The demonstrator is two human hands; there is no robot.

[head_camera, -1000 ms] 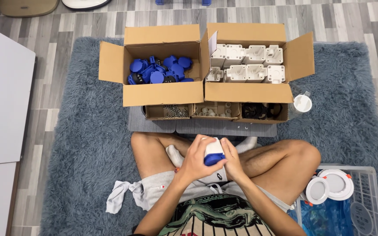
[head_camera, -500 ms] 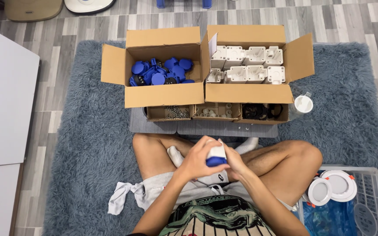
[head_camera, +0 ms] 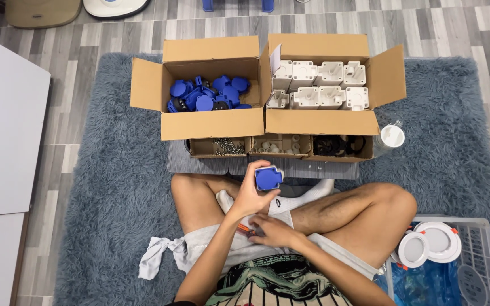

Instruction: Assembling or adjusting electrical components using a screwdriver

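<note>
The left hand [head_camera: 250, 195] is closed around a blue socket part [head_camera: 269, 178], holding it up above the crossed legs, just near of the row of small trays [head_camera: 279, 147]; bare rug [head_camera: 114, 187] lies open to its left. The part shows a round blue face on a squarish body. The right hand [head_camera: 272, 231] rests low on the lap, fingers curled over an orange-handled tool [head_camera: 245, 229], its grip hard to make out.

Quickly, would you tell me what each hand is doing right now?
Left hand: holding a blue cap.
Right hand: on an orange tool; grip unclear.
</note>
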